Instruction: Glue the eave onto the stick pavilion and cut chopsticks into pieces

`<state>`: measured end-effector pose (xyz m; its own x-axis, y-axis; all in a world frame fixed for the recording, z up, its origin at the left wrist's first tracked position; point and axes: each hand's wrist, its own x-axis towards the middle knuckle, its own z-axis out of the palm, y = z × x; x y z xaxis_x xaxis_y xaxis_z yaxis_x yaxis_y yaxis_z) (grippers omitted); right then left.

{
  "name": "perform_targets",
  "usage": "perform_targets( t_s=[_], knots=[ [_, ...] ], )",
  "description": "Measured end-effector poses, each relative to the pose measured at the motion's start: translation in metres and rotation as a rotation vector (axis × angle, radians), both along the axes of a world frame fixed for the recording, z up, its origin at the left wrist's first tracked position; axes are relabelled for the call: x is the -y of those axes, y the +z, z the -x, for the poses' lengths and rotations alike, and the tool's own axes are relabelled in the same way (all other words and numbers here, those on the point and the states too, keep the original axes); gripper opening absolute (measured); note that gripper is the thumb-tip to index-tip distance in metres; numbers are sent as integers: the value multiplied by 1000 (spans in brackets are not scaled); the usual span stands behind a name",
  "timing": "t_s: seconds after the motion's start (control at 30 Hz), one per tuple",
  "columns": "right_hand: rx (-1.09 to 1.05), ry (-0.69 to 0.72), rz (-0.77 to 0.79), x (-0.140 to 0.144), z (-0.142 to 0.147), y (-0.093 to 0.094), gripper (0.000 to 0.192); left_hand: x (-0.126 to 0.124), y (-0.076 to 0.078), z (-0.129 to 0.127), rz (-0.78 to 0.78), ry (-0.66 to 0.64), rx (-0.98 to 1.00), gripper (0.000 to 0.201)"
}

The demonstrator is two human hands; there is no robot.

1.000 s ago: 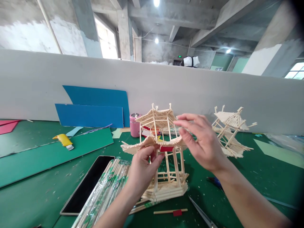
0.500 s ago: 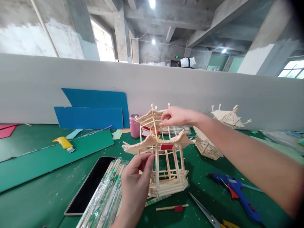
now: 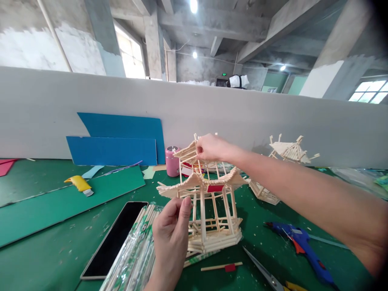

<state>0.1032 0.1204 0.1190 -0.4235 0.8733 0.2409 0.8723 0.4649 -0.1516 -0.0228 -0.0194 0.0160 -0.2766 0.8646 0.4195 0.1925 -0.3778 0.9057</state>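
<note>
A: From the far left, what's about?
B: Red sheet (image 3: 6, 166), then yellow cutter (image 3: 79, 184) on green board (image 3: 100, 197). Behind, blue boards (image 3: 112, 151) against the white partition (image 3: 54, 109). Nearer, dark phone (image 3: 115, 240), half under bagged sticks (image 3: 135, 250).
A: And now the left hand (image 3: 171, 228)?
B: In front of the bag's edge, fingers curled, thumb up, right beside a post. Pinching it? Can't tell! Pink can (image 3: 172, 163) farther back.
A: The stick pavilion (image 3: 203, 210)?
B: Dead centre, upright on the green table (image 3: 248, 230)! Right hand (image 3: 210, 147) across its upper roof, blocking much of it; fingers bent at an upper post, grasp impossible to confirm.
A: Farther right?
B: Red-tagged stick (image 3: 216, 267) in front, then scissors (image 3: 262, 268). Second stick model (image 3: 289, 150), partly behind the right forearm (image 3: 291, 184). Below, blue glue gun (image 3: 309, 251); far right, clear plastic (image 3: 351, 178).
</note>
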Motion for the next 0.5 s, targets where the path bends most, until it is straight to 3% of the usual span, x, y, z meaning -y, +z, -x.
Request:
perform_targets(
  t_s=[0.13,0.33,0.5],
  knots=[
    [-95,45,-56,1,-4,3,13,-1,1,-1,20,-5,27,19],
    [-385,209,-10,17,-17,22,21,-1,1,0,26,-37,100,13],
    [-985,443,374,50,-31,44,18,2,2,10,-53,-2,96,10]
  ],
)
